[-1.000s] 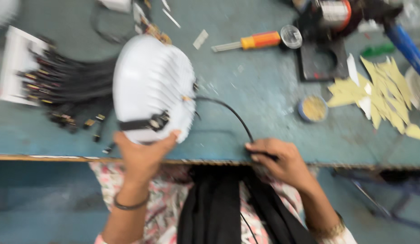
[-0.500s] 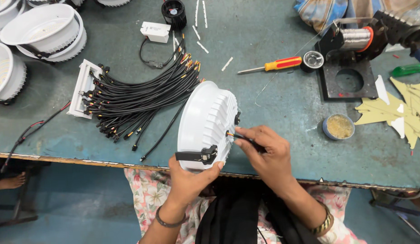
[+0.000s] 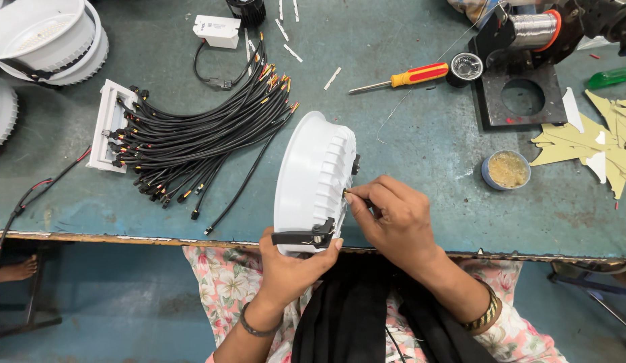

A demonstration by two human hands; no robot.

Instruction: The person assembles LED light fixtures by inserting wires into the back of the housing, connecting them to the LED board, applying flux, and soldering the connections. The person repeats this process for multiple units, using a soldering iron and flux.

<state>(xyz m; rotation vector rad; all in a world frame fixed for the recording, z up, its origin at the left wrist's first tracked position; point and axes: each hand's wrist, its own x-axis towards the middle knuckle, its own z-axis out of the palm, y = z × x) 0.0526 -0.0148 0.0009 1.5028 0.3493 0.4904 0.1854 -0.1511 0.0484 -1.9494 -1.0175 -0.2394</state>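
Note:
A round white ribbed lamp housing (image 3: 313,178) stands on its edge near the front of the blue-green table (image 3: 427,154). My left hand (image 3: 292,262) grips it from below, next to a black spring clip (image 3: 306,235). My right hand (image 3: 393,218) pinches the end of a thin black wire at a small hole in the housing's side wall. A second black clip (image 3: 355,165) sits higher on the same wall.
A bundle of black cables (image 3: 198,138) lies left of the housing. More white housings (image 3: 47,37) are stacked at the far left. A red-yellow screwdriver (image 3: 407,76), a solder spool on a black stand (image 3: 521,74), a small tin (image 3: 506,169) and yellow paper pieces (image 3: 595,138) sit right.
The view has settled and drawn closer. The housing stays upright in my left hand, and my right hand has brought the wire from the table edge up to the housing's side.

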